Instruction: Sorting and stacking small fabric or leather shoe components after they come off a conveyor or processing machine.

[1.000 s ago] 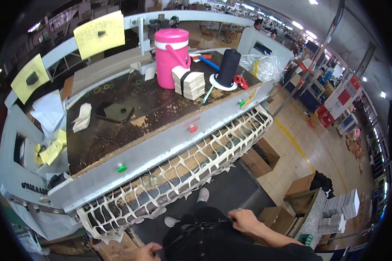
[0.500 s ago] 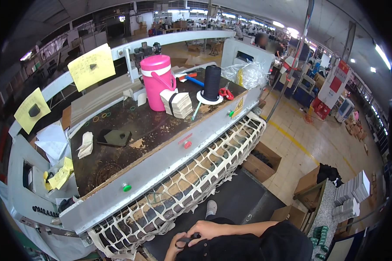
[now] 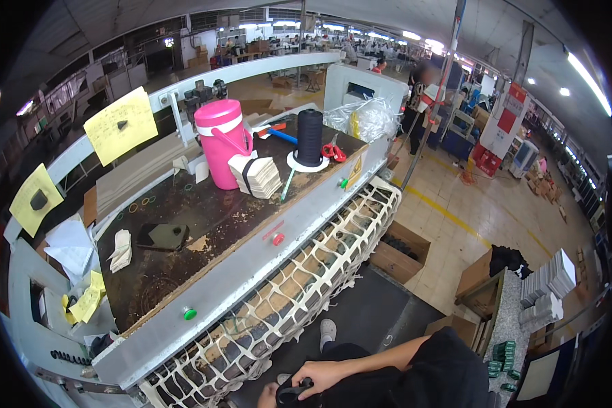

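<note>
My right hand (image 3: 323, 376) is low in the view, its fingers closed on a small black piece (image 3: 290, 396) whose kind I cannot make out. Just left of it, my left hand (image 3: 268, 396) also closes on the black piece, partly cut off by the lower edge. Both hands are in front of my dark clothing, on the near side of a machine with a grey front beam (image 3: 241, 262). Along that beam hangs a cream net (image 3: 299, 289). Neither hand touches the machine.
On the dark worktop (image 3: 153, 272) stand a pink jug (image 3: 219, 153), a banded stack of cream pieces (image 3: 260, 178) and a black thread cone (image 3: 309, 139). Red scissors (image 3: 333, 151) lie beside the cone. An open carton (image 3: 398, 258) sits beyond the net; green boxes (image 3: 503, 355) are at right.
Both hands have moved slightly down, with the black piece still between them. My view has shifted, so the machine and worktop appear further left and a little lower.
</note>
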Tool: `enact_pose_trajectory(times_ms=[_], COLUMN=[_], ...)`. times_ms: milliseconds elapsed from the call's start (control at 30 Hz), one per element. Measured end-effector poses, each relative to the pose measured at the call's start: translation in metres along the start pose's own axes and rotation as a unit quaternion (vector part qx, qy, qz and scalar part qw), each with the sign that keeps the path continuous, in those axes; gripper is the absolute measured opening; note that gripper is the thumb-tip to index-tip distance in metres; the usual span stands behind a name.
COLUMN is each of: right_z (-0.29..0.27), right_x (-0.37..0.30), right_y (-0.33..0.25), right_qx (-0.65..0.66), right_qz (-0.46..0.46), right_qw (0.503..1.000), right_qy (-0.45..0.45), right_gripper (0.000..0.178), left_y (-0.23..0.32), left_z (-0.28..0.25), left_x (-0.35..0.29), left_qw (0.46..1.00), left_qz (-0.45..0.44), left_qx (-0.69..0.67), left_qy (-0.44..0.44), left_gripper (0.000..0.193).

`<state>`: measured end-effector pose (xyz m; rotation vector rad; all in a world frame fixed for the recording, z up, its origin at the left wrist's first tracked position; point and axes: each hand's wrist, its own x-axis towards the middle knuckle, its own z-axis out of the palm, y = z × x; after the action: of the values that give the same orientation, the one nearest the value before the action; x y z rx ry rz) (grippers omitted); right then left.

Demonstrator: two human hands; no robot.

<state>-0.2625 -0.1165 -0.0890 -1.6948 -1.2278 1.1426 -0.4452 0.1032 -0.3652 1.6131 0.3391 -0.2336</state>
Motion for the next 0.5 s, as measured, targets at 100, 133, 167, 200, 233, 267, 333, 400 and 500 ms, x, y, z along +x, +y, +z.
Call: enact_pose_trajectory(times_ms=[100,133,167,200,233,267,333,400,500], right_z=[0.007,0.010,0.013,0.013,0.012,0.006,0.003,0.008,0.008], right_x=[-0.003,-0.006,-0.010,-0.015,-0.020,-0.025,-0.029,-0.033,-0.033], right_y=[0.017,0.020,0.022,0.022,0.020,0.015,0.011,0.020,0.042], right_qx=[0.004,0.013,0.022,0.030,0.035,0.042,0.041,0.052,0.042], right_qz=[-0.019,-0.016,-0.013,-0.003,0.001,0.051,0.106,0.083,0.047], right_qw=[0.999,0.999,0.998,0.997,0.997,0.997,0.993,0.994,0.997], right_qy=[0.033,0.043,0.054,0.065,0.068,0.050,0.027,0.039,0.036], right_gripper=[0.033,0.034,0.034,0.034,0.034,0.037,0.042,0.042,0.040], left_y=[-0.071,-0.090,-0.108,-0.122,-0.134,-0.146,-0.157,-0.141,-0.072], left_z=[0.001,0.003,0.011,0.015,0.023,0.032,0.058,0.081,0.090], left_x=[-0.025,-0.031,-0.039,-0.048,-0.059,-0.070,-0.085,-0.082,-0.062], left_qw=[0.998,0.995,0.992,0.988,0.982,0.976,0.960,0.949,0.930], left_qz=[-0.003,-0.004,-0.006,-0.011,-0.019,-0.028,-0.038,-0.046,-0.130], left_qx=[-0.062,-0.092,-0.122,-0.152,-0.182,-0.211,-0.270,-0.302,-0.113], left_qy=[0.017,0.026,0.035,0.040,0.046,0.051,0.068,0.078,0.325], left_gripper=[0.029,0.029,0.031,0.033,0.036,0.039,0.046,0.050,0.031])
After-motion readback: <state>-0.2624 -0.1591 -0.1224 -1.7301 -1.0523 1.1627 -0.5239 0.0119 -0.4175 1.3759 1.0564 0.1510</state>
